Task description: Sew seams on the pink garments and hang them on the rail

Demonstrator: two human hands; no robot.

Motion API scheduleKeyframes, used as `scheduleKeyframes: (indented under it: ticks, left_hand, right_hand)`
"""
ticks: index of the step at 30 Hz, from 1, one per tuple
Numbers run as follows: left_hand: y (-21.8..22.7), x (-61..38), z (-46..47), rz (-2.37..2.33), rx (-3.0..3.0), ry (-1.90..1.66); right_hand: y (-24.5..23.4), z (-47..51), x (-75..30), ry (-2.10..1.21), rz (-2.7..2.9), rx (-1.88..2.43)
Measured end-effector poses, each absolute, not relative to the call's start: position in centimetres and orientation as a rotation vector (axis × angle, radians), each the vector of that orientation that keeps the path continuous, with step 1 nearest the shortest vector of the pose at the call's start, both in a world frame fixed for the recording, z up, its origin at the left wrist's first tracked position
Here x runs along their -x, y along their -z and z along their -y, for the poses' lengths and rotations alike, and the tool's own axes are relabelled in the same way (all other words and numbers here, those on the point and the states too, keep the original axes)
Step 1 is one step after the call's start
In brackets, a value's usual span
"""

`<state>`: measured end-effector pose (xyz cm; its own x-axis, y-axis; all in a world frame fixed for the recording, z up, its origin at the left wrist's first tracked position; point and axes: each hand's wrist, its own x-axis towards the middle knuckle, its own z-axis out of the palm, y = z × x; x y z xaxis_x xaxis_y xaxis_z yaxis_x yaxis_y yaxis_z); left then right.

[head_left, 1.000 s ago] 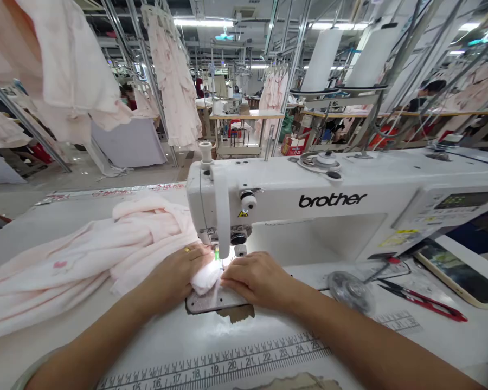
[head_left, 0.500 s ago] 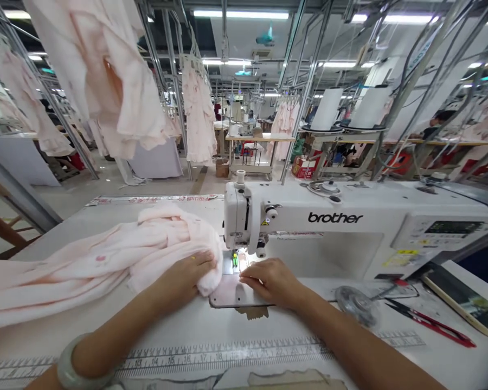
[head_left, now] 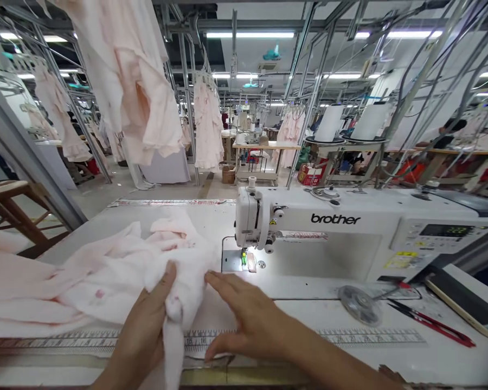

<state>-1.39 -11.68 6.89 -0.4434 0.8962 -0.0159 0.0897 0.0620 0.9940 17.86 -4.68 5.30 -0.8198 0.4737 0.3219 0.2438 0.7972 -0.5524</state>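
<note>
A pale pink garment [head_left: 106,276] lies bunched on the white sewing table [head_left: 301,346], left of the white Brother sewing machine [head_left: 350,227]. My left hand [head_left: 146,330] is closed on a fold of the garment near the table's front edge, thumb pressed into the cloth. My right hand [head_left: 244,317] lies flat with its fingers stretched out, resting on the garment's edge and the table beside it. The needle and presser foot [head_left: 246,260] stand bare under the machine's lamp, a little beyond both hands.
Red-handled thread snips [head_left: 431,322], a round metal disc [head_left: 358,304] and a phone [head_left: 467,303] lie at the right. A ruler strip [head_left: 350,338] runs along the table front. Pink garments [head_left: 142,86] hang overhead; a wooden stool [head_left: 12,206] stands at the left.
The garment has come away from under the needle toward me and to the left. Both hands drew back from the presser foot; my left hand now grips a fold, my right lies flat.
</note>
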Motion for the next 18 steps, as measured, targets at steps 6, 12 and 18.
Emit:
scheduleKeyframes:
  ticks: [6,12,18]
  left_hand:
    - [-7.7,2.4,14.3,-1.594,-1.634,-1.337]
    - [-8.3,6.0,15.8,-1.826,-2.265,-1.147]
    - [-11.2,10.4,17.7,-1.793,-1.879,-1.280]
  right_hand:
    - [-5.8,6.7,-12.8,-0.595,2.312,0.418]
    - [-7.9,5.6,-10.5,-0.801,2.357,0.248]
    - [-10.6,5.4,-9.5,-1.617,2.068,0.074]
